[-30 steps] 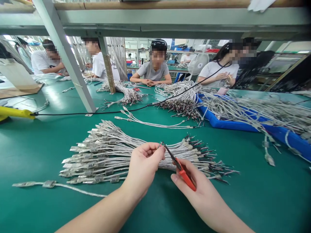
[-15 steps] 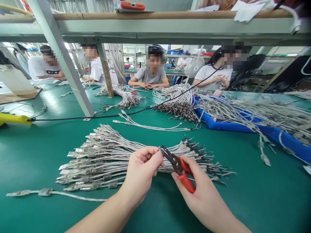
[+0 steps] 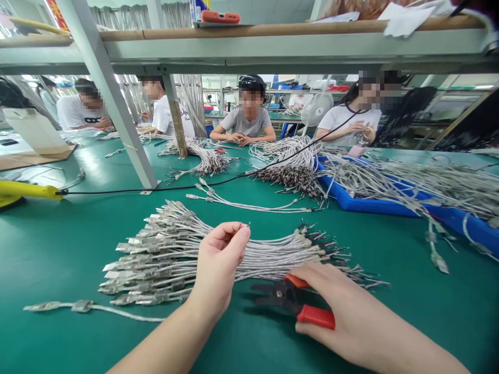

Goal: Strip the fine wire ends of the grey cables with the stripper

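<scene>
My left hand (image 3: 218,265) is raised over a bundle of grey cables (image 3: 187,249) and pinches the thin wire tips of one cable (image 3: 244,225) between thumb and forefinger. My right hand (image 3: 343,311) lies low on the green table (image 3: 58,244), wrapped round a pair of red-handled cutters (image 3: 296,304) whose dark jaws point left and rest on the mat, just in front of the bundle's dark wire ends (image 3: 343,265).
A single cable (image 3: 89,307) lies at the near left. A yellow tool (image 3: 27,191) with a black cord sits far left. A blue tray (image 3: 370,205) heaped with cables stands right. A slanted frame post (image 3: 117,114) rises ahead. Several people work across the table.
My right hand has dropped from beside the left hand to the mat, laying the cutters flat. The left hand has risen slightly, still pinching the wire tips.
</scene>
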Available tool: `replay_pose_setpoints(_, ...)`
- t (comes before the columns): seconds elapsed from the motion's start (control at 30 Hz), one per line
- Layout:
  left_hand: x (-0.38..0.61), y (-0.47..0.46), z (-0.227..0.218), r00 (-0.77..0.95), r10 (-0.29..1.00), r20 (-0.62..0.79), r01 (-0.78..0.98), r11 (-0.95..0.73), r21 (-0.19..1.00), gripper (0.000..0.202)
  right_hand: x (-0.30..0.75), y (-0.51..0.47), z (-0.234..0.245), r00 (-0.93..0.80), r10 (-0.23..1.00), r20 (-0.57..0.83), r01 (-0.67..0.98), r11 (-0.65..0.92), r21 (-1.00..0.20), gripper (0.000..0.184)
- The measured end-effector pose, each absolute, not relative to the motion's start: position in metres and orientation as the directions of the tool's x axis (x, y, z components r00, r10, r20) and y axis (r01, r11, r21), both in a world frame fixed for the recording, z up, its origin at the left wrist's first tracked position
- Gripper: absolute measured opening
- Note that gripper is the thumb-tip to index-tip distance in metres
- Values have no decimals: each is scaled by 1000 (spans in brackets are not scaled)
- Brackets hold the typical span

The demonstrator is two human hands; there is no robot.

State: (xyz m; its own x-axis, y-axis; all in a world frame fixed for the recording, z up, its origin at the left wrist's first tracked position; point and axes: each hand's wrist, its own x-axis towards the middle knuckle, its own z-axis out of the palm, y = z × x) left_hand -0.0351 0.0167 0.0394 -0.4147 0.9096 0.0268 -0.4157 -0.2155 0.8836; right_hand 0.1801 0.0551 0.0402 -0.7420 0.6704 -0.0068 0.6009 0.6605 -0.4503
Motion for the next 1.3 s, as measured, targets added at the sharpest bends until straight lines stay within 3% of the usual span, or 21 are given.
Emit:
replay_pose_setpoints(0.2, -25, 14, 35, -360, 929, 79, -280, -188, 941, 7, 177, 44, 46, -790, 590, -168, 567, 597, -567, 74)
replay_pose_setpoints(0.33, -21, 10, 31, -227, 963, 142, -156, -180, 971, 4, 174, 42, 40, -690, 723, -12, 455, 422, -784, 29)
replay_pose_setpoints(0.4, -19, 7, 29, -153, 968, 200, -38, -208, 977, 4, 172, 41, 36, -603, 794, 80, 318, 331, -889, 22)
replay_pose_setpoints(0.5, -15, 2, 27, -40, 942, 332, 159, -322, 933, 9, 169, 39, 31, -529, 834, 158, 166, 285, -944, 22)
replay_pose_setpoints(0.63, -12, 0, 26, 35, 908, 417, 281, -409, 868, 13, 167, 36, 31, -537, 818, 207, 162, 341, -926, 20)
replay_pose_setpoints(1.07, -9, 1, 25, -2, 919, 395, 346, -370, 862, 13, 160, 33, 28, -479, 726, 494, 311, 667, -677, 19)
replay_pose_setpoints(1.2, -6, 0, 28, -12, 952, 307, 353, -283, 892, 12, 159, 34, 26, -466, 676, 571, 361, 734, -575, 18)
replay_pose_setpoints(1.3, -6, 0, 31, -82, 978, 193, 287, -162, 944, 9, 167, 45, 27, -335, 716, 613, 456, 692, -559, 16)
